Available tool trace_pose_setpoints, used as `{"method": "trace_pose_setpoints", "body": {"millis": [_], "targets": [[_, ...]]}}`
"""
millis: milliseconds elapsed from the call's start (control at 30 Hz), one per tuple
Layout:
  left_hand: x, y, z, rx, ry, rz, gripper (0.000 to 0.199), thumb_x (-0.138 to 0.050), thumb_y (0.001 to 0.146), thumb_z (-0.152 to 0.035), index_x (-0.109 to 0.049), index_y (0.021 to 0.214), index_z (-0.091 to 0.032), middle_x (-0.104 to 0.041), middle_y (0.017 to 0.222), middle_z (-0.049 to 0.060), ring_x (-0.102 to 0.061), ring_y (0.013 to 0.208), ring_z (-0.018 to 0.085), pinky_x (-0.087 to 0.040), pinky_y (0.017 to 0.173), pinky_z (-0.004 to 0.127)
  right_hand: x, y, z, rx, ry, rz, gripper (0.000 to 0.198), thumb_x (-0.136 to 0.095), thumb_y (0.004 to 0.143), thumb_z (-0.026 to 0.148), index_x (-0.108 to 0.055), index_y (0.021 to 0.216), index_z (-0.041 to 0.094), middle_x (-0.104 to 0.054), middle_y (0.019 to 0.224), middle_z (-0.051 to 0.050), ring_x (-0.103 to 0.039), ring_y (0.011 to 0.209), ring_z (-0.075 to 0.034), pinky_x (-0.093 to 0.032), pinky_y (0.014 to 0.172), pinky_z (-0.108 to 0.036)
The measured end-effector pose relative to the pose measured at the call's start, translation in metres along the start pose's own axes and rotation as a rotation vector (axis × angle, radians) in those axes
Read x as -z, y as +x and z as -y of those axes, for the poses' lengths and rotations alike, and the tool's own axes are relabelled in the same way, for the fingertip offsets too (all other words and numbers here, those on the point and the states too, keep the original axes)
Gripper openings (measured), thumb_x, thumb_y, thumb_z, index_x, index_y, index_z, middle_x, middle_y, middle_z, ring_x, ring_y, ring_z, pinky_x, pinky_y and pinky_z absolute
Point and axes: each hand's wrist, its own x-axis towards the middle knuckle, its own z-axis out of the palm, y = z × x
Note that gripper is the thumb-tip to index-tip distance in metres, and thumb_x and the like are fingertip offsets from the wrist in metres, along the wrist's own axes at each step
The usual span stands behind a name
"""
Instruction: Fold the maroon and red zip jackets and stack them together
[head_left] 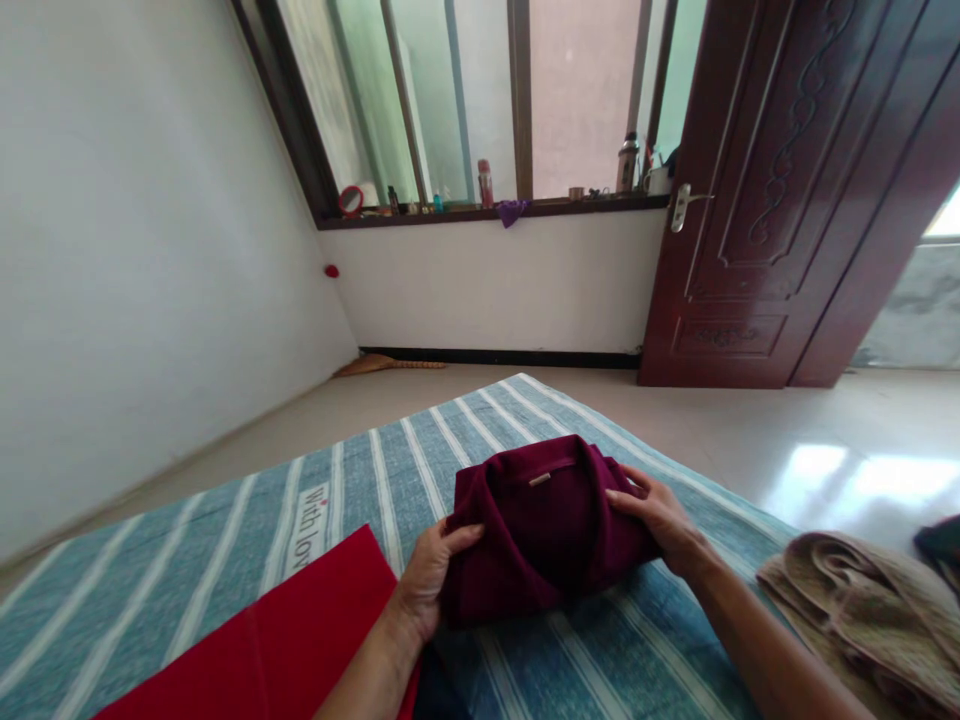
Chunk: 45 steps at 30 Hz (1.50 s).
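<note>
Maroon garment (544,520), folded into a bundle, lies on a striped teal sheet (225,530), gripped at its sides by 2 hands: left hand (431,580) curled around one edge, right hand (660,520) pressing the other. Red cloth (285,640) lies beside the left; a tan towel (855,610) sits further right.

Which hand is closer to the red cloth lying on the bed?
Left. The left hand grips the maroon garment right beside the red cloth. The right hand holds the garment's far side, away from the red cloth.
</note>
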Motion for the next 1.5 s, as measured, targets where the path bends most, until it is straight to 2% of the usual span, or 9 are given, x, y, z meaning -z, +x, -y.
{"method": "trace_pose_setpoints", "body": {"millis": [133, 467, 567, 667, 767, 933, 1100, 1267, 1500], "targets": [[-0.002, -0.01, -0.005, -0.092, -0.045, 0.051, 0.054, -0.082, 0.052, -0.017, -0.062, 0.102, -0.016, -0.074, 0.095, 0.008, -0.071, 0.085, 0.026, -0.057, 0.078, 0.035, 0.003, -0.005, -0.003, 0.077, 0.066, 0.084, 0.079, -0.084, 0.058, 0.037, -0.052, 0.129, 0.026, -0.069, 0.113, -0.006, -0.066, 0.1, -0.028, -0.051, 0.088, -0.039], [0.003, -0.013, -0.001, -0.099, -0.047, 0.049, 0.057, -0.082, 0.053, -0.017, -0.061, 0.106, -0.017, -0.073, 0.101, 0.008, -0.07, 0.09, 0.027, -0.057, 0.081, 0.035, -0.002, -0.011, -0.003, 0.092, 0.069, 0.14, 0.057, -0.081, 0.063, 0.037, -0.063, 0.115, 0.025, -0.072, 0.105, -0.004, -0.067, 0.094, -0.027, -0.051, 0.083, -0.037], [0.003, -0.009, 0.002, -0.064, -0.028, -0.004, 0.049, -0.08, 0.055, -0.015, -0.062, 0.101, -0.015, -0.075, 0.093, 0.009, -0.071, 0.083, 0.026, -0.058, 0.077, 0.035, -0.002, -0.008, -0.008, 0.06, 0.058, 0.119, 0.049, -0.08, 0.064, 0.036, -0.066, 0.109, 0.023, -0.073, 0.101, -0.003, -0.067, 0.091, -0.026, -0.052, 0.081, -0.036], [0.004, -0.002, 0.005, 0.023, -0.012, -0.107, 0.032, -0.074, 0.063, -0.015, -0.063, 0.093, -0.012, -0.075, 0.079, 0.01, -0.072, 0.072, 0.026, -0.059, 0.064, 0.032, -0.005, -0.004, -0.011, -0.005, 0.039, 0.073, 0.041, -0.08, 0.064, 0.036, -0.069, 0.1, 0.02, -0.074, 0.093, -0.004, -0.068, 0.085, -0.024, -0.052, 0.077, -0.033], [0.006, 0.004, 0.008, 0.065, -0.017, -0.151, 0.027, -0.07, 0.068, -0.013, -0.063, 0.094, -0.011, -0.074, 0.075, 0.011, -0.072, 0.067, 0.025, -0.058, 0.058, 0.031, -0.006, -0.002, -0.012, -0.041, 0.04, 0.048, 0.038, -0.079, 0.065, 0.036, -0.07, 0.098, 0.019, -0.074, 0.091, -0.003, -0.068, 0.081, -0.022, -0.051, 0.074, -0.031], [0.01, 0.008, 0.012, 0.03, -0.004, -0.156, 0.026, -0.068, 0.071, -0.012, -0.063, 0.096, -0.01, -0.074, 0.079, 0.012, -0.072, 0.067, 0.025, -0.058, 0.066, 0.035, -0.006, -0.001, -0.013, -0.056, 0.073, 0.045, 0.04, -0.081, 0.062, 0.035, -0.07, 0.097, 0.018, -0.074, 0.088, -0.004, -0.067, 0.08, -0.021, -0.051, 0.072, -0.029], [0.007, 0.007, 0.01, -0.068, -0.025, -0.163, 0.042, -0.067, 0.07, -0.006, -0.059, 0.111, -0.016, -0.073, 0.1, 0.01, -0.072, 0.081, 0.022, -0.057, 0.072, 0.03, -0.005, 0.0, -0.014, -0.042, 0.067, 0.041, 0.04, -0.082, 0.062, 0.036, -0.07, 0.097, 0.018, -0.074, 0.087, -0.003, -0.067, 0.081, -0.021, -0.05, 0.073, -0.029], [0.006, 0.007, 0.009, -0.079, -0.054, -0.157, 0.057, -0.068, 0.07, -0.006, -0.053, 0.124, -0.02, -0.072, 0.105, 0.009, -0.071, 0.085, 0.023, -0.056, 0.076, 0.031, -0.005, -0.001, -0.014, -0.044, 0.053, 0.04, 0.042, -0.082, 0.061, 0.038, -0.071, 0.096, 0.019, -0.074, 0.088, -0.004, -0.067, 0.08, -0.022, -0.05, 0.072, -0.03], [0.013, 0.01, 0.013, -0.047, -0.025, -0.119, 0.04, -0.066, 0.073, -0.01, -0.058, 0.112, -0.015, -0.074, 0.095, 0.011, -0.072, 0.081, 0.024, -0.056, 0.076, 0.034, -0.004, 0.001, -0.016, -0.032, 0.042, 0.052, 0.043, -0.081, 0.063, 0.038, -0.07, 0.101, 0.019, -0.074, 0.09, -0.003, -0.067, 0.084, -0.022, -0.05, 0.075, -0.03]]}}
